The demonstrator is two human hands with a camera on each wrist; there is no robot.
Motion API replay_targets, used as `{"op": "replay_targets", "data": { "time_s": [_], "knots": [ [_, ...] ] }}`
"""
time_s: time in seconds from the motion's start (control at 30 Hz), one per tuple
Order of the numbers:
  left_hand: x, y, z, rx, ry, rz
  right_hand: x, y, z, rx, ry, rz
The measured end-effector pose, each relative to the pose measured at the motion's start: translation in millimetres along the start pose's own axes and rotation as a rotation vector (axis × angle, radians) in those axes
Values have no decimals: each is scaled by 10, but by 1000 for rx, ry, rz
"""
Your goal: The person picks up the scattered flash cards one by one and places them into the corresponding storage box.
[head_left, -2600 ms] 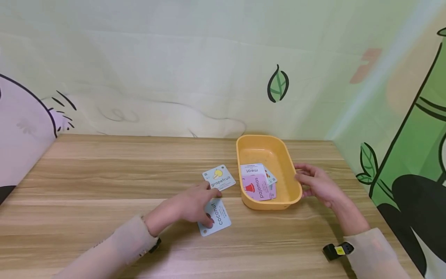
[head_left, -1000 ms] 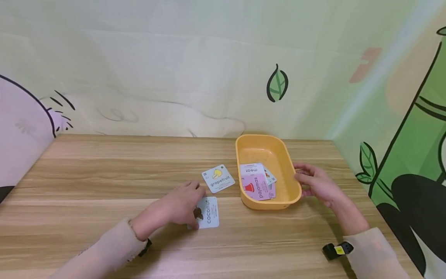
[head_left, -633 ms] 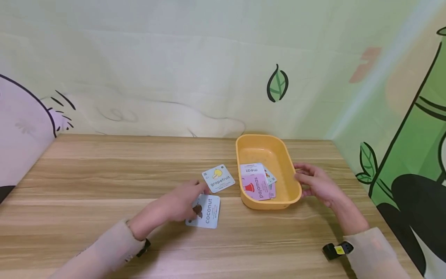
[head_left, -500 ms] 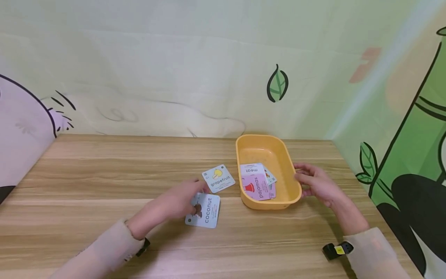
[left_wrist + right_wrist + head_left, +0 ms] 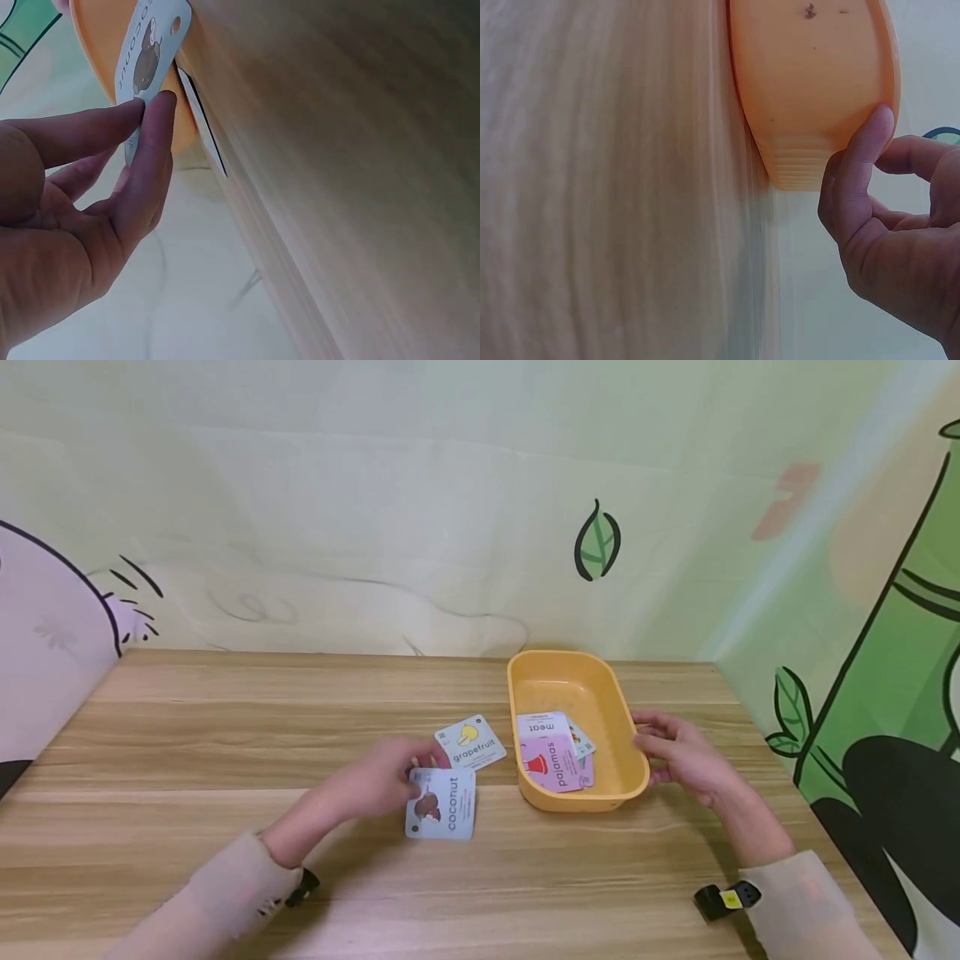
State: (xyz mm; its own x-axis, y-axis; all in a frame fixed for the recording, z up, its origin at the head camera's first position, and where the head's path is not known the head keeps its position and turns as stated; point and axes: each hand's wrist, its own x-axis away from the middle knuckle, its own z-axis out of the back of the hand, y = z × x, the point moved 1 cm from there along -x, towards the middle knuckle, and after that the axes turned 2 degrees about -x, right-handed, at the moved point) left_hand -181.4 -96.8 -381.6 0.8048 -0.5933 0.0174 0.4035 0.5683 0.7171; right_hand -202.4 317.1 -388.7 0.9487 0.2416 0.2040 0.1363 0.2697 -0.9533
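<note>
I see the left hand (image 5: 378, 781) pinching the coconut card (image 5: 442, 803) at its left edge, thumb and forefinger together on it. In the left wrist view the fingertips (image 5: 154, 112) clamp the card (image 5: 146, 60), which stands lifted off the tabletop (image 5: 225, 752); part of its lettering is cut off by the frame edge there. In the head view the hand is blurred, so I cannot make out the lower fingers.

The coconut card sits at 8 o'clock from the yellow tray (image 5: 622, 727), near it but apart. The grapefruit card (image 5: 471, 743) lies flat on the tabletop just beyond, at 1 o'clock from the coconut card; I cannot tell whether the two touch. In the left wrist view only a thin dark edge of a flat card shows.

The right hand (image 5: 678, 756) rests at the tray's 3 o'clock side, fingers loosely curved. In the right wrist view the thumb tip (image 5: 870, 139) touches the tray wall (image 5: 810, 75); the other fingers stay behind it, and I cannot tell whether they make contact.

Inside the tray I read a meat card (image 5: 543, 725) and a pajamas card (image 5: 553, 762). Further cards beneath them are mostly covered and illegible.
</note>
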Motion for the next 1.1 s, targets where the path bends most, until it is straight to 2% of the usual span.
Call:
{"op": "replay_targets", "data": {
  "time_s": [0.13, 0.27, 0.37, 0.5, 0.63, 0.87, 1.1],
  "knots": [
    [-9, -12, 35, 67, 17, 28, 3, 5, 3, 2, -1, 2],
    [-25, -10, 62, 194, 45, 65, 5, 14, 7, -2, 0, 0],
    [-48, -8, 74, 286, 102, 74, 3, 12, 5, -3, -1, 3],
    [-101, -3, 76, 358, 195, 56, -2, 9, 7, -5, 1, -1],
    [-174, 26, 62, 442, 246, 52, -6, 11, 8, -6, 0, 0],
    [-326, 105, 14, 592, 241, 78, -6, 12, 6, -7, 2, -2],
    [-515, 179, -36, 629, 245, 110, -9, 12, 5, -3, 3, 2]
  ]
}}
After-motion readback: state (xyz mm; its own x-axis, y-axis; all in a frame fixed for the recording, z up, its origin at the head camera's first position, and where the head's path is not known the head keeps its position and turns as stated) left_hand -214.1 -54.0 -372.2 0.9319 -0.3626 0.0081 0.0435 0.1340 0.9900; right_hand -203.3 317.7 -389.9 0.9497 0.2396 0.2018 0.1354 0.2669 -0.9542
